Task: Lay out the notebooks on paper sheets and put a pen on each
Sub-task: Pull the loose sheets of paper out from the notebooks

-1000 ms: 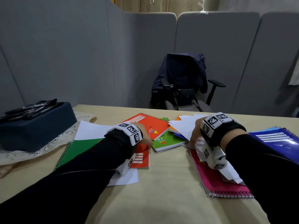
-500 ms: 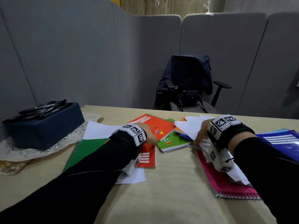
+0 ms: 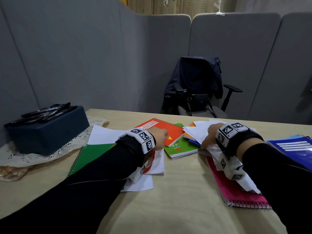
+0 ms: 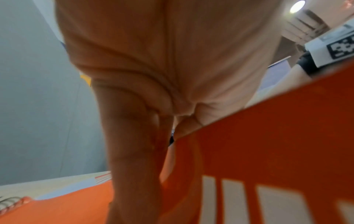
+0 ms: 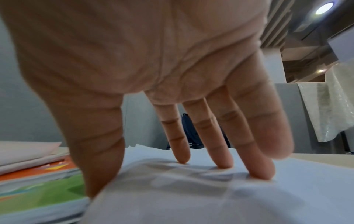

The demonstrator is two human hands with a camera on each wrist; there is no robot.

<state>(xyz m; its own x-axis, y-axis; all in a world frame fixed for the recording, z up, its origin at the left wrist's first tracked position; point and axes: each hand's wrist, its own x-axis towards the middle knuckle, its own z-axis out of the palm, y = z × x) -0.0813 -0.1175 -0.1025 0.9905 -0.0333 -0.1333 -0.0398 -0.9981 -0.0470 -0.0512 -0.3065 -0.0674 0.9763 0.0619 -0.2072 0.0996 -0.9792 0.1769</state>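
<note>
My left hand (image 3: pixel 159 139) grips a small orange notebook (image 3: pixel 151 163) with white stripes; in the left wrist view its cover (image 4: pixel 277 144) tilts up against my palm (image 4: pixel 172 60). It sits over a white sheet (image 3: pixel 140 184) beside a large green spiral notebook (image 3: pixel 94 154). My right hand (image 3: pixel 208 137) rests on a loose pile of white paper sheets (image 3: pixel 197 130). In the right wrist view its straight fingers (image 5: pixel 222 144) press the paper (image 5: pixel 191 197), and the thumb sits at the pile's edge. Black pens (image 3: pixel 47 112) lie on a dark blue box (image 3: pixel 50 132).
A red spiral notebook (image 3: pixel 168 126) and a small green one (image 3: pixel 181 149) lie between my hands. A pink notebook (image 3: pixel 236 195) lies under my right wrist, a blue one (image 3: pixel 295 147) at far right. The box stands on a lace doily (image 3: pixel 33 156). A chair (image 3: pixel 199 92) is behind the table (image 3: pixel 168 213).
The small orange notebook lay flat under my left hand; now one side is raised and white shows beneath. My right hand has stayed on the paper pile.
</note>
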